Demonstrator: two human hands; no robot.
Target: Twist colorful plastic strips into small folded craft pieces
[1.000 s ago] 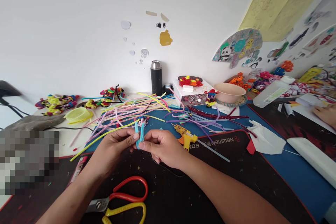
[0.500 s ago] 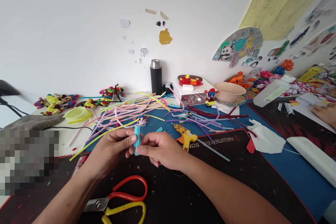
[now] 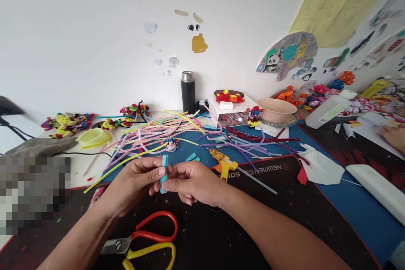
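Observation:
A short light-blue piece of folded pipe cleaner (image 3: 164,174) stands nearly upright between my two hands. My left hand (image 3: 141,181) pinches its upper part between thumb and fingers. Lower down, my right hand (image 3: 194,182) closes thumb and fingers on the same piece. Below them lie scissors (image 3: 155,234) with one red and one yellow handle. A yellow glue gun (image 3: 225,164) rests just beyond my right hand. More short light-blue pieces (image 3: 192,157) lie behind that hand. A small white doll head (image 3: 171,145) with coloured trim sits behind my fingers.
Pink, yellow and purple pipe cleaners (image 3: 152,130) spread across the table's back. Behind them are a black flask (image 3: 188,93), a white box (image 3: 218,109) and a beige bowl (image 3: 276,112). A clear bottle (image 3: 330,109) stands to the right, near another person's hand (image 3: 394,137).
The light-blue piece has turned slightly and moved a little lower in my fingers. Both hands keep their hold. The other person's hand has shifted slightly right.

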